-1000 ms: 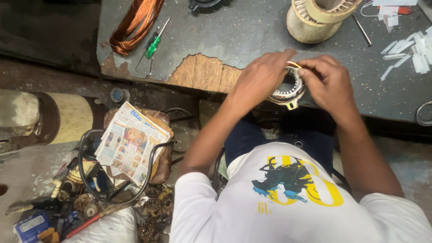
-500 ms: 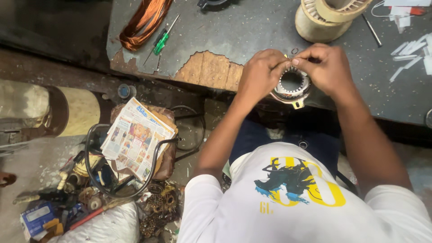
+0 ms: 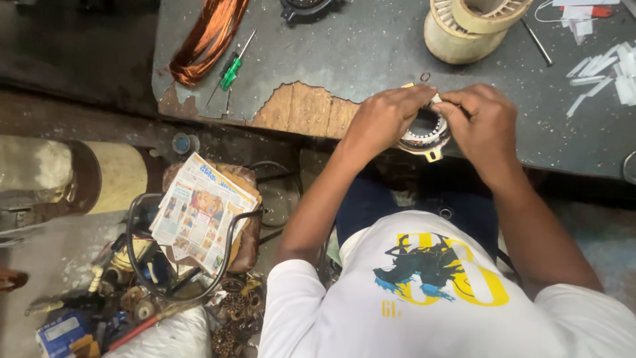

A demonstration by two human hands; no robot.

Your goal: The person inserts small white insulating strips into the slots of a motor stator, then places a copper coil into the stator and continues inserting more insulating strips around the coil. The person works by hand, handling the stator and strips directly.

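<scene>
My left hand (image 3: 381,122) and my right hand (image 3: 483,126) both close around one metal ring (image 3: 424,136) with slotted inner teeth, at the near edge of the dark table (image 3: 371,53). My left fingers curl over its nine o'clock side; my right fingertips pinch its rim at about one o'clock. On the table I count one coil of copper wire (image 3: 209,36) at ten o'clock, one green-handled screwdriver (image 3: 232,69) just beside it, one stack of two pale rings (image 3: 467,26) at twelve o'clock, and a scatter of white paper strips (image 3: 606,73) at two o'clock. One folded newspaper (image 3: 199,212) lies at eight o'clock on the floor clutter.
</scene>
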